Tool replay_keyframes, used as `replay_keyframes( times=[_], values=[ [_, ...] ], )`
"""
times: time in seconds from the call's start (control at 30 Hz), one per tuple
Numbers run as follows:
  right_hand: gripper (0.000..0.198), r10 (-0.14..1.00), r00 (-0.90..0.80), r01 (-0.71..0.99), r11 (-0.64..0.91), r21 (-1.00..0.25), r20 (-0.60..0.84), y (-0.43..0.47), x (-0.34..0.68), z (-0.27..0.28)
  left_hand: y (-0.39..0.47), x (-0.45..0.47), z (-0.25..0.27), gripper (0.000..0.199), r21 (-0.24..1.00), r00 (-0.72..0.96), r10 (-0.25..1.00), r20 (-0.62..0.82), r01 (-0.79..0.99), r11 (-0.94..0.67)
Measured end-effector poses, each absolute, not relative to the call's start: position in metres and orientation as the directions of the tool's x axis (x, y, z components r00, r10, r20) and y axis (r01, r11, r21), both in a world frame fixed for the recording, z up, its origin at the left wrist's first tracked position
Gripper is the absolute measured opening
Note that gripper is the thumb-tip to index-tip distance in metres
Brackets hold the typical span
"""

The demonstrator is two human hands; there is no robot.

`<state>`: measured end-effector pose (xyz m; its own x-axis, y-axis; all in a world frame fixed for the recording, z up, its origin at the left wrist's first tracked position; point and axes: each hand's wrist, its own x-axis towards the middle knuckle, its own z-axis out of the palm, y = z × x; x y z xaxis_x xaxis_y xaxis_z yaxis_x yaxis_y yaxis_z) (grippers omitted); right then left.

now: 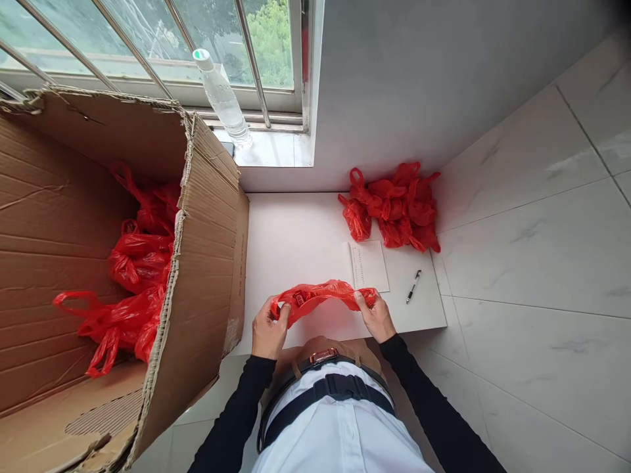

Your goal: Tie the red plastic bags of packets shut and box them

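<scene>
Your left hand (pixel 269 332) pinches one end of the red plastic bag (pixel 323 294) between thumb and fingers; your right hand (pixel 378 319) pinches the other end. Bag held stretched sideways above the front of the white table (pixel 290 240), in front of your waist. Notebook (pixel 371 264) lies open behind your right hand, pen (pixel 414 287) to its right. Red bag pile (pixel 394 207) at the table's back right corner. Cardboard box (pixel 204 282) on your left, more red bags (pixel 140 259) inside. Bottle (pixel 221 98) upright on the windowsill (pixel 276 151).
</scene>
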<state>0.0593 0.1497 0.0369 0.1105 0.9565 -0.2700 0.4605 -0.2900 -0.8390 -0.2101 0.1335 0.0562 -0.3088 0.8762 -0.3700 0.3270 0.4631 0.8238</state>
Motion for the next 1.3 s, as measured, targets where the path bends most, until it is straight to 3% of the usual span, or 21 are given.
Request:
replay_keyframes(
  times=[0.2,0.37,0.5,0.63,0.8,0.97,1.3],
  values=[
    [0.036,0.948,0.105,0.449,-0.315,-0.836,-0.301,0.137,0.064,0.032,0.137,-0.184,0.055,0.043,0.897,-0.177,0.924,-0.339,0.235,0.374],
    [0.034,0.947,0.117,0.419,-0.32,-0.849,-0.299,0.129,0.074,0.027,0.14,-0.159,0.06,0.04,0.922,-0.056,0.954,-0.295,0.244,0.3],
    [0.03,0.942,0.145,0.411,-0.335,-0.848,-0.302,0.125,0.078,0.022,0.132,-0.186,0.052,0.028,0.883,-0.196,0.927,-0.321,0.293,0.368],
    [0.028,0.94,0.166,0.41,-0.34,-0.846,-0.297,0.128,0.073,0.027,0.136,-0.206,0.052,0.034,0.899,-0.237,0.932,-0.273,0.283,0.335],
    [0.03,0.947,0.18,0.412,-0.32,-0.854,-0.267,0.136,0.063,0.04,0.146,-0.171,0.09,0.042,0.941,-0.128,0.963,-0.237,0.217,0.261],
    [0.034,0.938,0.239,0.383,-0.329,-0.863,-0.251,0.128,0.065,0.039,0.132,-0.144,0.117,0.043,0.946,0.116,0.971,-0.208,0.276,0.17],
    [0.034,0.924,0.301,0.318,-0.331,-0.888,-0.237,0.137,0.057,0.042,0.141,-0.187,0.115,0.052,0.894,-0.166,0.98,-0.108,0.414,0.169]
  ],
)
